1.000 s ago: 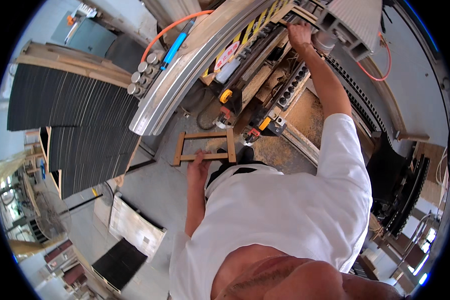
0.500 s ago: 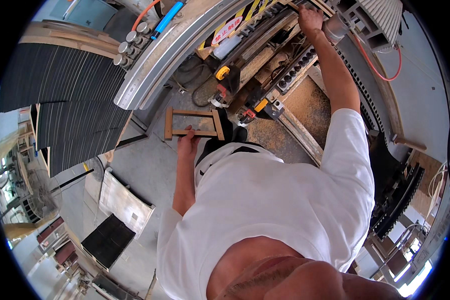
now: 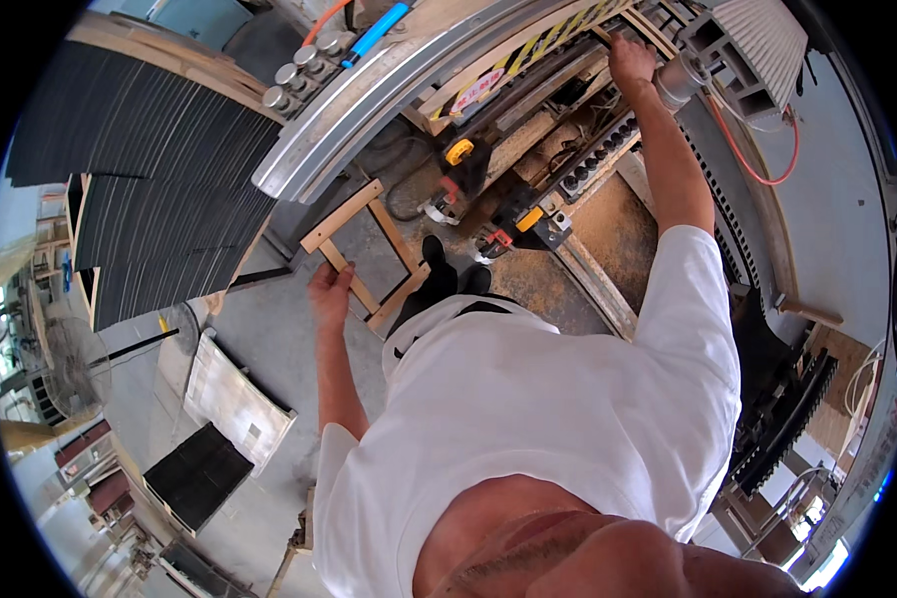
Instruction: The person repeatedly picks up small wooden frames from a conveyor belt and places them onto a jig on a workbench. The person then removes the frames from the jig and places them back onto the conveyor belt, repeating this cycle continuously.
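My left hand (image 3: 331,291) is closed on one rail of a small rectangular wooden frame (image 3: 389,239). The frame hangs tilted in front of my body, above the floor, with its open middle showing. Far out to the right, my right hand (image 3: 632,62) rests at the woodworking machine, its fingers curled at a wooden piece (image 3: 652,34) that looks like part of another frame. The fingertips are partly hidden. A grey metal cylinder (image 3: 681,80) stands close beside that hand.
Two yellow-knobbed tool heads (image 3: 458,151) of the machine jut out between my hands. A long metal beam (image 3: 319,149) crosses the upper left. Black slatted stacks (image 3: 159,189) stand at left. Sawdust (image 3: 608,224) covers the machine bed. A fan (image 3: 75,369) stands far left.
My left hand has moved left with the frame, which has turned from nearly level to a steep slant. My right hand stays at the machine. The whole view has shifted slightly.
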`<act>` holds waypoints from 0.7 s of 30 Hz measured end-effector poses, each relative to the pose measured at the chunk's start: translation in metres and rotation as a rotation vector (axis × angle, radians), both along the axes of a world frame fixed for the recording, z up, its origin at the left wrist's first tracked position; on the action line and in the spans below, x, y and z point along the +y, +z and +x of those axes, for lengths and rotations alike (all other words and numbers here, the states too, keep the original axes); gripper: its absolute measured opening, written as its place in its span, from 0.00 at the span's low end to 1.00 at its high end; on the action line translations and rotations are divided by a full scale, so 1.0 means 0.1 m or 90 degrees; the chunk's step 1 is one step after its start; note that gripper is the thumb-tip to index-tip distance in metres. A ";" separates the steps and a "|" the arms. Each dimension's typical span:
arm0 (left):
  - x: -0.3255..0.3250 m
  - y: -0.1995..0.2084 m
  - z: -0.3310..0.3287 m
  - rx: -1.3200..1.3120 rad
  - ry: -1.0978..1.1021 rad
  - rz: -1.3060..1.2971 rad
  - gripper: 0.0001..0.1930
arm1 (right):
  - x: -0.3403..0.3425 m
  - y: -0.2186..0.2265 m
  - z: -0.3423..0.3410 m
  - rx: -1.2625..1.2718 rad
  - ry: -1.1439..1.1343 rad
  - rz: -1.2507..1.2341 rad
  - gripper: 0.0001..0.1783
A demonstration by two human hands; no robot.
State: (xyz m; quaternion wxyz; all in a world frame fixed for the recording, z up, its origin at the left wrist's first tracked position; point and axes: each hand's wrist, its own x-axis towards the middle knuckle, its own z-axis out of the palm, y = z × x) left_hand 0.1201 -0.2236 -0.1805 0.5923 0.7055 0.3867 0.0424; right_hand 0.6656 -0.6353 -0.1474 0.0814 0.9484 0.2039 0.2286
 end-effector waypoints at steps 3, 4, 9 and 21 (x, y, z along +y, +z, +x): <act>0.08 0.48 -0.12 -0.075 -0.007 0.027 0.10 | 0.04 -0.04 0.04 0.036 -0.036 -0.002 0.15; 0.10 0.65 -0.16 -0.099 -0.004 0.032 0.10 | 0.04 -0.04 0.05 0.052 -0.042 0.006 0.14; 0.49 1.62 -0.63 -0.189 0.026 0.093 0.11 | -0.08 0.02 0.11 0.114 -0.105 0.023 0.09; 3.49 3.17 -1.41 -0.511 0.190 0.088 0.11 | 1.23 1.46 -2.88 0.089 0.227 0.683 0.15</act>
